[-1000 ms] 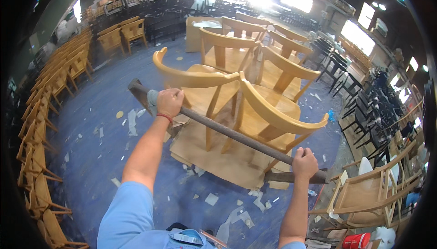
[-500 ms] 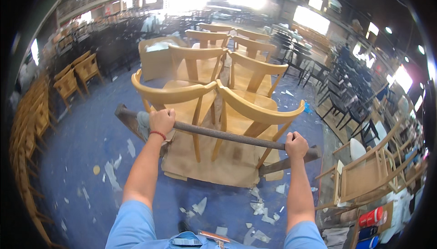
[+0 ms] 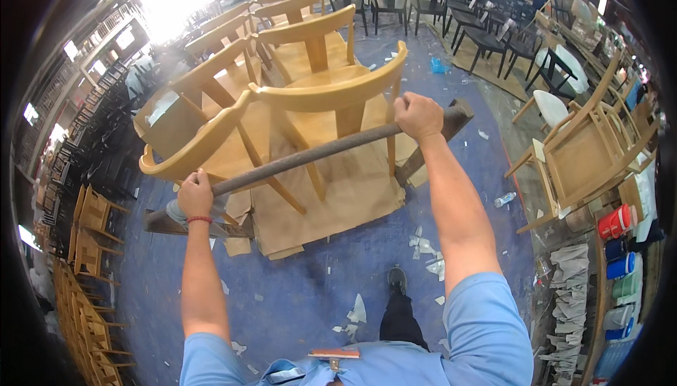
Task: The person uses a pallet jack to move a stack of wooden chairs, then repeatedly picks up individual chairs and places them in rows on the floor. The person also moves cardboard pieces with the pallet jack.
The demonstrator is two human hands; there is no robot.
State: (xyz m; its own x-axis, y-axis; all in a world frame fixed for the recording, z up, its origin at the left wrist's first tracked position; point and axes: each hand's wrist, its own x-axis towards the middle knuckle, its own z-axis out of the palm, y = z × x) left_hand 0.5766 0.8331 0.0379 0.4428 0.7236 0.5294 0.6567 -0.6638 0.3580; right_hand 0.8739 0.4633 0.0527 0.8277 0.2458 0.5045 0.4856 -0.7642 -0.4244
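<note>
In the head view, the left hand's grip [image 3: 195, 194] wraps around a round, grey-brown bar [image 3: 289, 164] at 9 o'clock; the right hand's grip [image 3: 419, 116] wraps around it at 2. The bar crosses the centre, beside honey-coloured, curved-back wooden chairs [image 3: 331, 97] at 11, above flat brown cardboard [image 3: 331, 209].

Left grip [image 3: 195, 195] clenched, right grip [image 3: 420, 116] clenched (farther forward)

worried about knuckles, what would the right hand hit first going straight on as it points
Probably the right tip of the near right chair back, beyond the bar the right hand grips; depth is unclear, so it might miss.
</note>
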